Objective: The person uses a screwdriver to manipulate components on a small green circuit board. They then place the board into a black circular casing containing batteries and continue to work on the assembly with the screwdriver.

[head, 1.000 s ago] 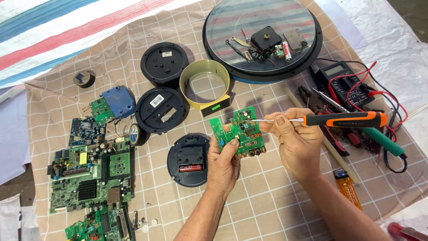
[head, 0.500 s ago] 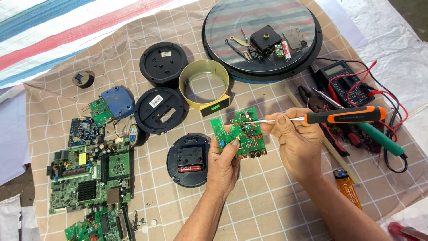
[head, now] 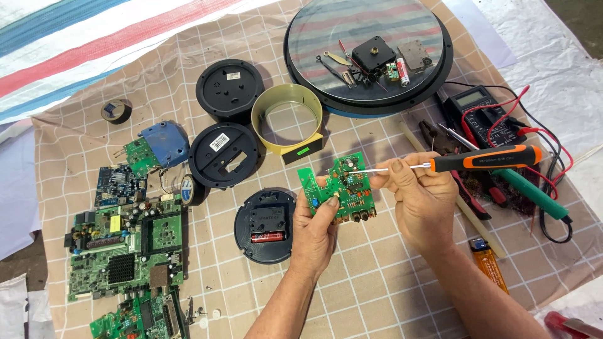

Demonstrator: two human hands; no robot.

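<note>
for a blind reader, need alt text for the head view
The left hand holds a small green circuit board while the right hand touches an orange-handled screwdriver to it, above a checked cloth strewn with electronics parts.

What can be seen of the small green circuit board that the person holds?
The small green circuit board is roughly square, with a notch in its upper edge. Small components crowd its face, and a row of round sockets sits along its lower edge. It is held tilted above the checked cloth. The left hand grips it from below, thumb on its face. The metal tip of the orange-handled screwdriver, held by the right hand, touches its upper part.
</note>
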